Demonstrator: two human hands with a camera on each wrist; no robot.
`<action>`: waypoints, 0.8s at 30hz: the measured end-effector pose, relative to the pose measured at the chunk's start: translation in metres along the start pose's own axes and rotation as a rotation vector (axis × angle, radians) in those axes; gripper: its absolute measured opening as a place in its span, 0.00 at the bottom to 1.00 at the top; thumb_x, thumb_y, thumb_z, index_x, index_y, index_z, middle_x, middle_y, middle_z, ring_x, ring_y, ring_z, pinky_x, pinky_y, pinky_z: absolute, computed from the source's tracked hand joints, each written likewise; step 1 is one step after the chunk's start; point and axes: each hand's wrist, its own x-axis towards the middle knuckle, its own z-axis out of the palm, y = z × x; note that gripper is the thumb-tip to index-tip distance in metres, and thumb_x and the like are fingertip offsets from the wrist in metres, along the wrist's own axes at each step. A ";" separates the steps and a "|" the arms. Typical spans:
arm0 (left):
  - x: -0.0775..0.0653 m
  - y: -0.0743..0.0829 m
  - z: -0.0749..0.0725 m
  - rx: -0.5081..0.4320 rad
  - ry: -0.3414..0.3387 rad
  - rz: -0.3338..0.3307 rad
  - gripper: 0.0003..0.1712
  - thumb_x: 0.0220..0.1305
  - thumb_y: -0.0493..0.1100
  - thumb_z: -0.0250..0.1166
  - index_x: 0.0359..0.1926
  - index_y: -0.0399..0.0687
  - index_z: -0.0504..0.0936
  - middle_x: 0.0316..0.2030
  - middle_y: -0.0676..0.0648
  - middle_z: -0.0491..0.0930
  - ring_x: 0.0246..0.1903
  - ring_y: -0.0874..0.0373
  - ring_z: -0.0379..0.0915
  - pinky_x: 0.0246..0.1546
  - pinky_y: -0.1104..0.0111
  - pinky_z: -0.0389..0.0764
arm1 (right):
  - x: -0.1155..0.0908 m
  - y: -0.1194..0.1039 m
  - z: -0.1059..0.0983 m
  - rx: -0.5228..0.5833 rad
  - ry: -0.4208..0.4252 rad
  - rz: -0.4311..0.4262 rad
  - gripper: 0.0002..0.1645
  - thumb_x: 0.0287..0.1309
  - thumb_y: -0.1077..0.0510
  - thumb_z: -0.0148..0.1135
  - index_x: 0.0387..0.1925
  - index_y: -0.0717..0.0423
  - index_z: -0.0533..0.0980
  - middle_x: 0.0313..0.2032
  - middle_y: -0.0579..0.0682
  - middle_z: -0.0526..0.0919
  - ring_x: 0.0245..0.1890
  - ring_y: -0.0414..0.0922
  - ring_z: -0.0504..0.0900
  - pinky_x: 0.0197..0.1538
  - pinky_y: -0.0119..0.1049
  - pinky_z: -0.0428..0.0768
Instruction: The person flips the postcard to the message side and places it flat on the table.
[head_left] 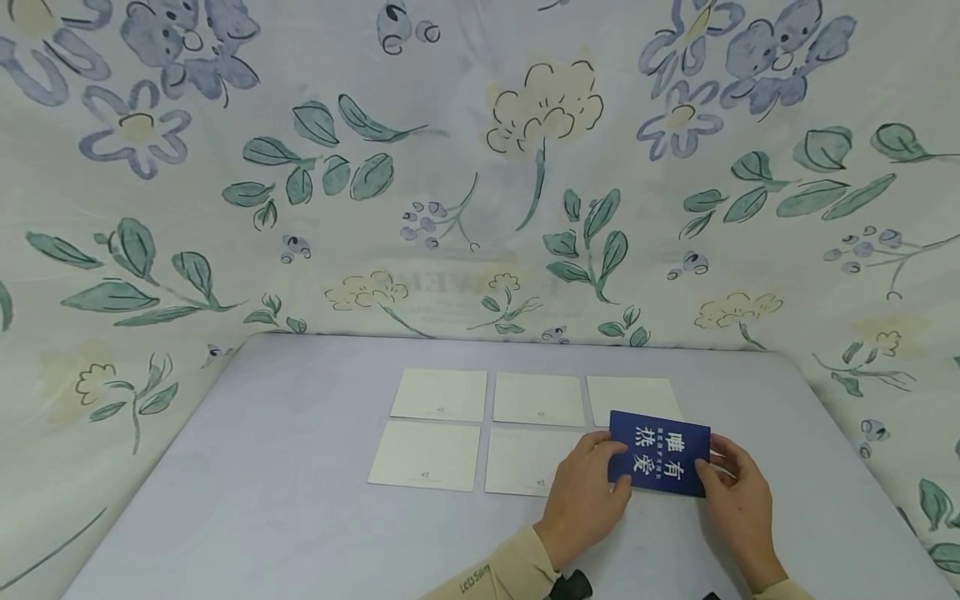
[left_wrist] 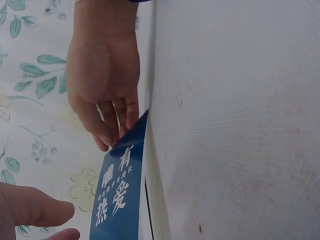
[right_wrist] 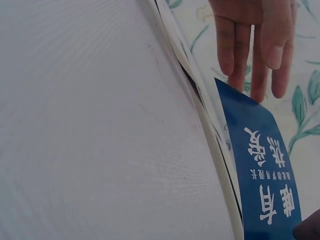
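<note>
A blue card (head_left: 660, 454) with large white characters is held tilted over the right part of the cards on the table. My right hand (head_left: 741, 500) pinches its right edge, thumb on the printed face and fingers behind. At the card's left edge is my left hand (head_left: 588, 492), thumb and fingers spread apart. In the right wrist view the left hand (right_wrist: 255, 45) has straight fingers beside the card's end, and its thumb stands off the card. The left wrist view shows the right hand (left_wrist: 105, 80) gripping the card's far end.
Several cream-white cards, among them a top-left card (head_left: 438, 395) and a bottom-left card (head_left: 425, 455), lie in two rows on the white table (head_left: 262, 467). A floral cloth (head_left: 465, 208) hangs behind the table. A black object (head_left: 572, 586) is by the left wrist.
</note>
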 end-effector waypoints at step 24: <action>0.001 -0.001 0.000 -0.019 0.066 0.022 0.19 0.56 0.41 0.62 0.50 0.47 0.79 0.55 0.46 0.72 0.47 0.60 0.75 0.46 0.68 0.76 | -0.003 -0.005 -0.001 0.047 0.046 -0.002 0.30 0.59 0.63 0.53 0.63 0.63 0.62 0.54 0.63 0.71 0.53 0.56 0.71 0.55 0.49 0.70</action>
